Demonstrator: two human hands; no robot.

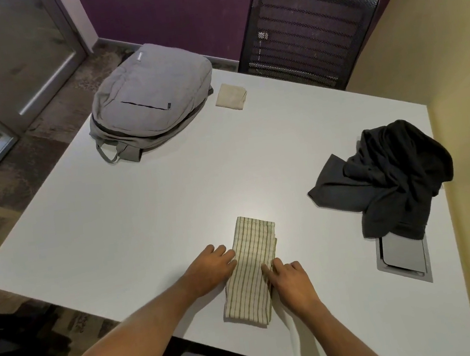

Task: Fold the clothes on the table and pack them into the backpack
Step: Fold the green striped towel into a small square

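Both hands rest with relaxed fingers on the folded striped cloth [251, 269]: left hand [210, 267], right hand [292, 280]. The grey backpack [150, 99] lies well apart on the table [141, 209].

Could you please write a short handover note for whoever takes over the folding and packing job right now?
Hands: the left hand lies against the left edge of the striped cloth, fingers fairly straight; the right hand presses on its right edge. Neither hand grips it.
Things: the striped cloth is folded into a long strip at the near edge of the table. A small beige folded cloth lies beside the grey backpack at the far side. A dark garment lies crumpled on the right.
Done: beige cloth folded; striped cloth partly folded.
Left: finish the striped cloth, fold the dark garment, pack everything. The backpack looks closed.
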